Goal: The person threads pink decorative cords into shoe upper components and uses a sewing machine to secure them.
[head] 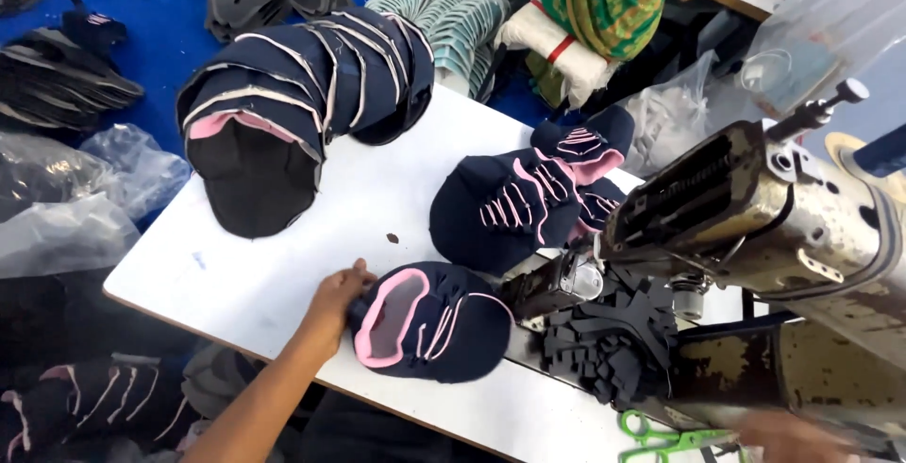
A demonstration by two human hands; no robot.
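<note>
Right hand (788,437) blurring at frame edge beside scissors (661,439); grip unreadable. Left hand (335,303) pinching shoe upper (434,323) at its pink collar; upper's long axis running away rightward from that hand.

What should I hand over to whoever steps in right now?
Left hand: gripping the edge of a navy shoe upper with pink lining, on the white table.
Right hand: blurred at the lower right, near the green scissors; its grip cannot be told.
Sewing machine: right of the upper, which is not under it.
Pile of uppers behind; a bigger stack at the far left.
</note>
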